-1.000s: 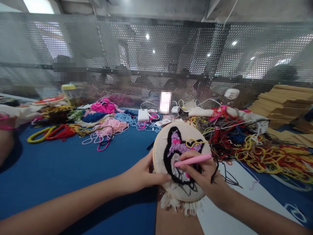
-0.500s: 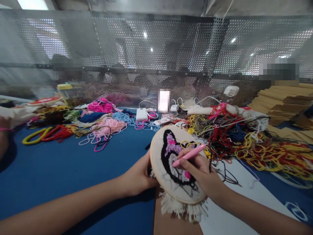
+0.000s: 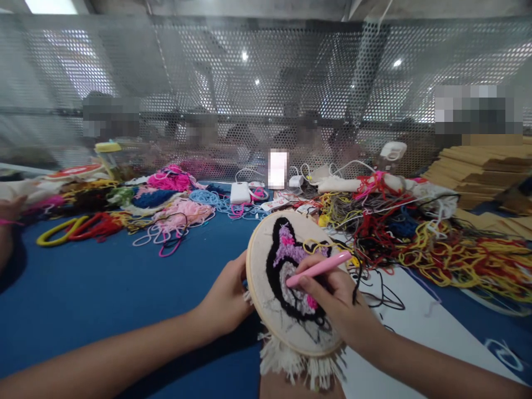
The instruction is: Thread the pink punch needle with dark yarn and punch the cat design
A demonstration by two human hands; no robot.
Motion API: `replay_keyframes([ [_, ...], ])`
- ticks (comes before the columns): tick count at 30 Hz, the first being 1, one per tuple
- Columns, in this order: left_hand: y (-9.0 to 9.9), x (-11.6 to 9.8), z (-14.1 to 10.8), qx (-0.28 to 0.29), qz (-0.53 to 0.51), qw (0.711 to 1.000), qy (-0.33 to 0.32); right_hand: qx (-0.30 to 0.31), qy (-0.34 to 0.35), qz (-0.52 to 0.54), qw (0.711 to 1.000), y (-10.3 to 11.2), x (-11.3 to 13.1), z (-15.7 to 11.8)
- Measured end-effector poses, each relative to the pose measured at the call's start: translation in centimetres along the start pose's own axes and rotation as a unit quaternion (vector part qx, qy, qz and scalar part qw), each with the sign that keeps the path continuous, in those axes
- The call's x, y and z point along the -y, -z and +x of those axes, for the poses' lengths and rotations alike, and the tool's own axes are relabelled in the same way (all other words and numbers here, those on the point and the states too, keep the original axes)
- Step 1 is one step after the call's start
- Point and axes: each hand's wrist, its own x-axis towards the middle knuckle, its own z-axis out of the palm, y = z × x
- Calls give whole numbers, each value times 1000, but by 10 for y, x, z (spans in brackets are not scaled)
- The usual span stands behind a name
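Observation:
My left hand (image 3: 228, 296) grips the left edge of a round embroidery hoop (image 3: 250, 277), its fingers partly hidden behind it. Cream cloth is stretched in the hoop, tilted toward me, with a frayed fringe (image 3: 286, 363) hanging below. Looped yarn on the cloth forms a black outline (image 3: 272, 271) with purple, grey and bright pink patches. In my right hand (image 3: 332, 293) is a pink punch needle (image 3: 322, 269), held like a pen, its lower end at the grey patch. Black yarn (image 3: 356, 277) trails beside that hand. The needle's tip is too small to make out.
Tangled yarn (image 3: 449, 260) heaps up at the right, before stacked brown sheets (image 3: 469, 169). More yarn (image 3: 178, 213) and yellow-handled scissors (image 3: 50, 235) lie at left. White paper (image 3: 399, 332) is under my right arm. A perforated screen (image 3: 257, 105) stands behind; another person's hand (image 3: 10, 208) shows far left.
The hoop has shifted slightly left and down, with both my hands moving along with it. The punch needle stays at the grey patch.

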Motion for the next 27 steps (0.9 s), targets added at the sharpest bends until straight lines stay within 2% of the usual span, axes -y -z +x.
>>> replay_keyframes([
  [5, 1, 0, 2, 3, -12, 1000, 20, 4, -2, 18, 1000, 0, 0, 0],
  [14, 1, 4, 1, 8, -25, 1000, 5, 2, -1, 8, 1000, 0, 0, 0],
  [20, 3, 10, -1, 14, 12, 999, -29, 8, 7, -3, 1000, 0, 2, 0],
  [27, 3, 8, 1, 4, 123, 991, -61, 18, -2, -12, 1000, 1, 0, 0],
])
